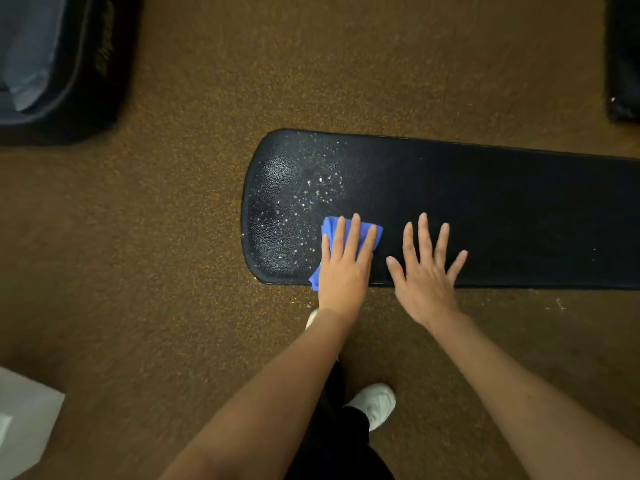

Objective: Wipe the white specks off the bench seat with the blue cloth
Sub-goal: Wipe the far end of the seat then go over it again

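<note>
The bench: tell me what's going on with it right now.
A person is cleaning the black bench seat. The left hand presses a blue cloth flat on the seat, next to the white specks still scattered over the rounded end. The right hand rests flat on the seat, fingers spread. The specks are not yet wiped off.
</note>
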The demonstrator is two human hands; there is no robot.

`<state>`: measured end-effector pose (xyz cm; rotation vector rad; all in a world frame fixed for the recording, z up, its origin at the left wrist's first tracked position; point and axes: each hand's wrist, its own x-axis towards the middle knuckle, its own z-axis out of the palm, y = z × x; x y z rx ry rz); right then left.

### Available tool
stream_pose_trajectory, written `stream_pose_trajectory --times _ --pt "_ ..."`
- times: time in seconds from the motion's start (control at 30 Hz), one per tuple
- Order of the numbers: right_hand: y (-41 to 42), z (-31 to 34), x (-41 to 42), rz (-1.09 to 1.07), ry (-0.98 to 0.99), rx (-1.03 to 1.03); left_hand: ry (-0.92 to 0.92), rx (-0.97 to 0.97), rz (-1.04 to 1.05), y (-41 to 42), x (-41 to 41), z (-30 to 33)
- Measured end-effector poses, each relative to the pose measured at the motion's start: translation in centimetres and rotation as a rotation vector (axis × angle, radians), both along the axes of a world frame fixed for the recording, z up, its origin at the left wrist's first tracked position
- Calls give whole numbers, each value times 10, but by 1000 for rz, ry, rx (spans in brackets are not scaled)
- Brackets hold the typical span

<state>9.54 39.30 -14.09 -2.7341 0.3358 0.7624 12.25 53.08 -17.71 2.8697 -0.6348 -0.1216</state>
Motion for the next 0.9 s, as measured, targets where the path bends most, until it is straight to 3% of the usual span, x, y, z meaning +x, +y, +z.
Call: stream_pose_trajectory --times 0.1,0.23,0.47,0.7,0.9 --pt "-1 2 1 18 18 7 -49 -9 45 7 16 -1" --pt "1 1 2 23 38 -10 -8 -86 288 4 25 3" --pt "4 1 2 16 38 -26 -31 -49 138 -1 4 0" --pt "6 -1 3 21 40 -36 21 -83 405 3 23 5" --pt "8 5 4 -9 -3 -42 47 -58 247 -23 2 10"
